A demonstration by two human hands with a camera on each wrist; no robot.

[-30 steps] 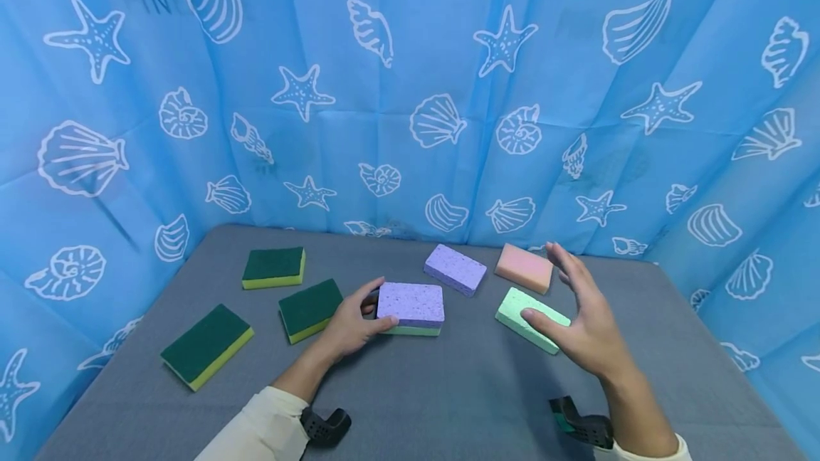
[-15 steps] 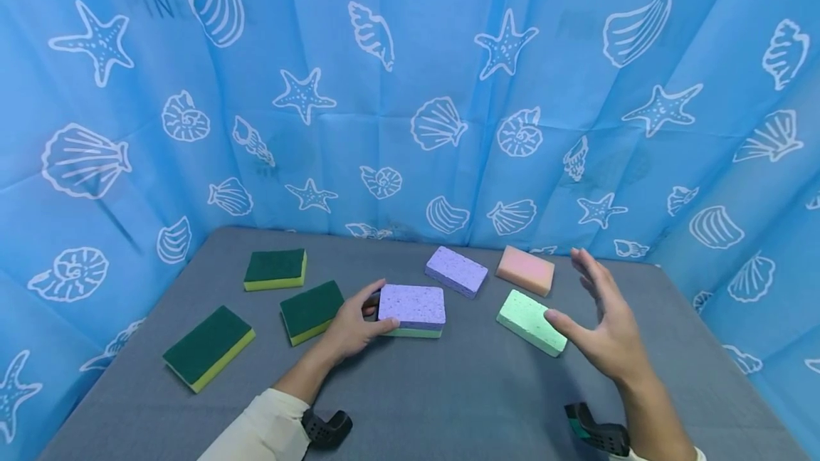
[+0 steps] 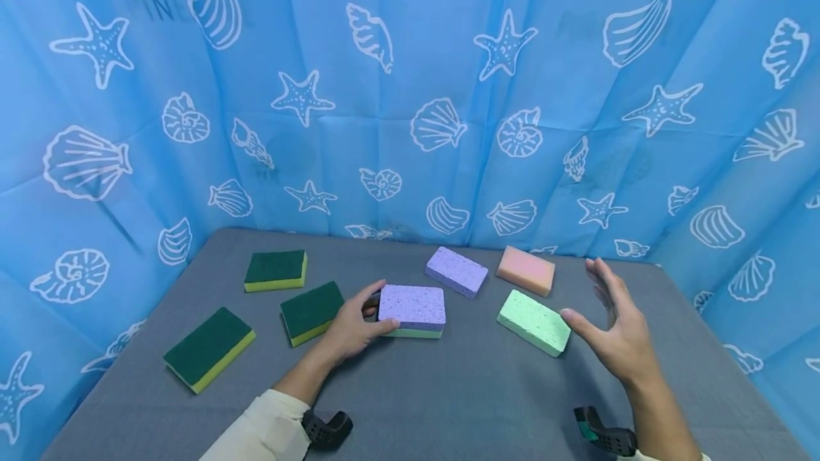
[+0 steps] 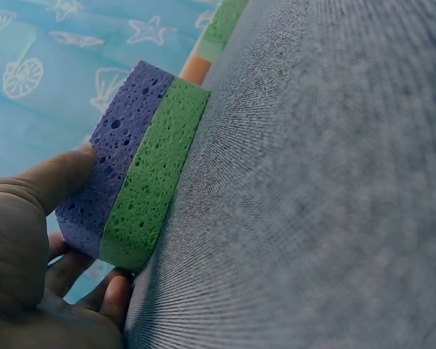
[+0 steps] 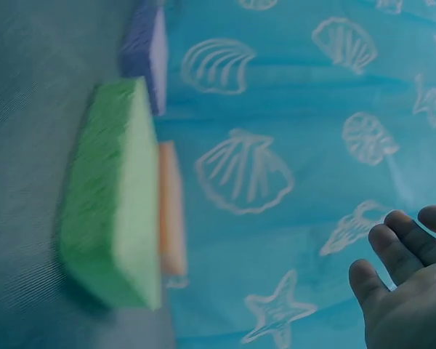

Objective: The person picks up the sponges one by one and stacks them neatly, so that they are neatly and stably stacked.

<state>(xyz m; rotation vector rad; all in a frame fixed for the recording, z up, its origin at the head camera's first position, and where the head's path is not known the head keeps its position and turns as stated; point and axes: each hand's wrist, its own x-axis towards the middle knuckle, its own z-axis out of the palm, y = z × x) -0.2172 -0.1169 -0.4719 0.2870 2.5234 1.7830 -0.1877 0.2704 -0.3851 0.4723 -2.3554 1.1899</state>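
Observation:
In the middle of the table a purple sponge [image 3: 412, 304] lies flat on a green sponge [image 3: 416, 334], their edges lined up. My left hand [image 3: 351, 327] grips the purple one at its left end, thumb on the near side. The left wrist view shows the thumb against the purple sponge [image 4: 116, 145], with fingertips low beside the green sponge [image 4: 156, 174]. To the right, my right hand [image 3: 620, 338] is raised with fingers spread and holds nothing. Its thumb is nearest a second light green sponge [image 3: 533, 320], which also shows in the right wrist view.
Behind lie another purple sponge [image 3: 456, 271] and a pink-orange sponge [image 3: 525, 270]. On the left are three green-and-yellow scouring sponges, one at the back [image 3: 275, 269]. A blue shell-patterned curtain [image 3: 410, 91] borders the grey table [image 3: 461, 404].
My right hand has moved to the right and slightly nearer, away from over the light green sponge. The left hand and the stacked sponges keep their place.

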